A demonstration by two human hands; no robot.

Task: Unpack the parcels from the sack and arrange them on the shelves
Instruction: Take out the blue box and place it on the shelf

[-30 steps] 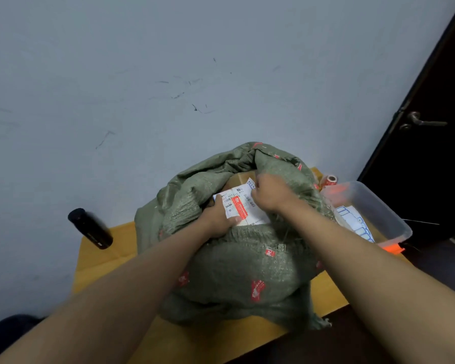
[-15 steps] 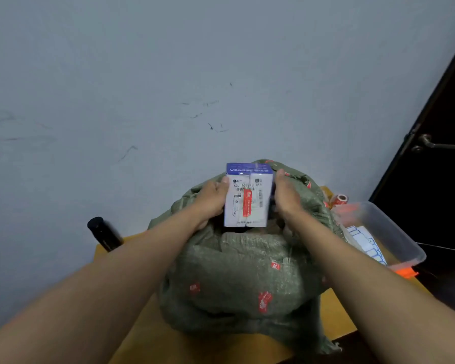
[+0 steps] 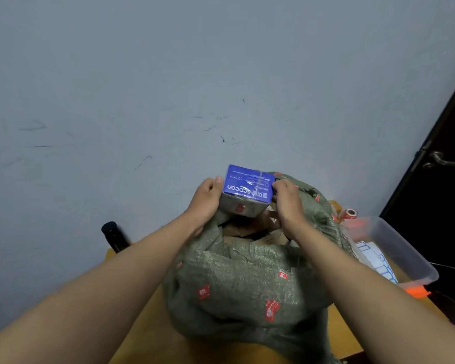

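Observation:
A green woven sack (image 3: 247,282) with red printed marks stands open on a yellow table (image 3: 147,340). Above its mouth I hold a blue and white boxed parcel (image 3: 246,189), its blue face turned towards me. My left hand (image 3: 206,199) grips the parcel's left side and my right hand (image 3: 286,203) grips its right side. Brown cardboard parcels (image 3: 250,229) show inside the sack's opening, below the box.
A black cylinder (image 3: 113,236) leans at the wall left of the sack. A clear plastic bin (image 3: 402,256) with papers sits to the right, a red tape roll (image 3: 350,214) behind it. A dark door with a handle (image 3: 441,161) is at far right.
The parcel has come up out of the sack between both hands and has tipped, so its blue face shows instead of the white label.

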